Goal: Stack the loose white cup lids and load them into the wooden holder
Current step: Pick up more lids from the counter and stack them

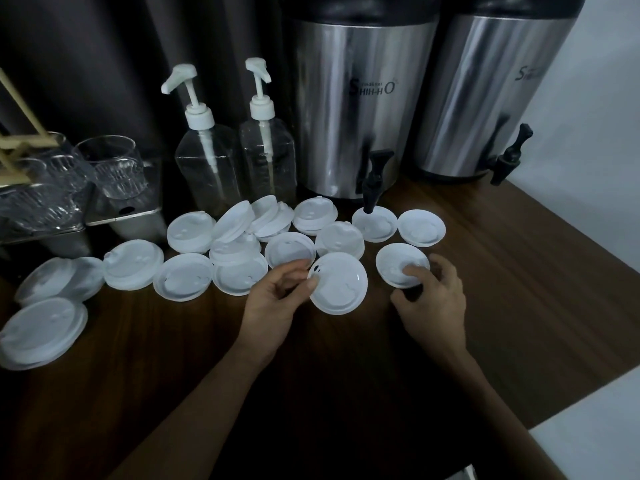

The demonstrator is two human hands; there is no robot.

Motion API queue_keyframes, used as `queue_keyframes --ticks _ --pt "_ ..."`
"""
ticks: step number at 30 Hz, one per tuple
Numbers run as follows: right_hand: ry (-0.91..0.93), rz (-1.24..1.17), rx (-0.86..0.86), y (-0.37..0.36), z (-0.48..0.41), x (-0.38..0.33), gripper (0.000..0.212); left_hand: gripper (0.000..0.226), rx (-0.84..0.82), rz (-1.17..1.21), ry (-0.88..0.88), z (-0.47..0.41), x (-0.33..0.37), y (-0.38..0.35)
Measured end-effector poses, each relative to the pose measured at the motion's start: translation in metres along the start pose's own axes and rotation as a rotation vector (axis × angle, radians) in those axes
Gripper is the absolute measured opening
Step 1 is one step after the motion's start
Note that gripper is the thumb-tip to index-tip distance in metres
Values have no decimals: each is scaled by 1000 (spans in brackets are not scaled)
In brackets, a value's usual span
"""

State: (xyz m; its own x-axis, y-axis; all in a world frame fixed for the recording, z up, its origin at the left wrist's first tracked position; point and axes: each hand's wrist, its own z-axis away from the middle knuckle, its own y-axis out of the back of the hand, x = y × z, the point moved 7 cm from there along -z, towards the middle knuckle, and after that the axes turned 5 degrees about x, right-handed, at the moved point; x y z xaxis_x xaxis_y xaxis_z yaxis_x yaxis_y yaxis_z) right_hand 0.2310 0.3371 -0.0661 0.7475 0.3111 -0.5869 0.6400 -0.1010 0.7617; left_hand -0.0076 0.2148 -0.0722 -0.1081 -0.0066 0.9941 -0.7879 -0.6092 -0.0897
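Your left hand pinches one lid by its rim, above the middle of the table; your right hand curls round the next lid just beside it; lift that one, then set it flat on top.

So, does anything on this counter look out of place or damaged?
Nothing looks spilled or broken. Two oddities: one tilted lid at the back leans on its neighbours, and a flat lid lies right under the black tap of the left urn, where a drip could land on it.
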Motion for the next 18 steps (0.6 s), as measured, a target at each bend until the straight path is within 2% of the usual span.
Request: queue_keyframes --ticks 5,9,13,18 --pt "39 -138 55 3 0 -3 20 28 22 35 2 0 -2 2" --pt "69 -298 90 9 0 -8 18 23 36 67 33 0 -5 2" --pt "248 -447 156 17 7 -23 21 21 50 84 59 1 -3 0" --pt "420 -544 141 15 24 -49 21 13 85 99 61 1 -3 2"
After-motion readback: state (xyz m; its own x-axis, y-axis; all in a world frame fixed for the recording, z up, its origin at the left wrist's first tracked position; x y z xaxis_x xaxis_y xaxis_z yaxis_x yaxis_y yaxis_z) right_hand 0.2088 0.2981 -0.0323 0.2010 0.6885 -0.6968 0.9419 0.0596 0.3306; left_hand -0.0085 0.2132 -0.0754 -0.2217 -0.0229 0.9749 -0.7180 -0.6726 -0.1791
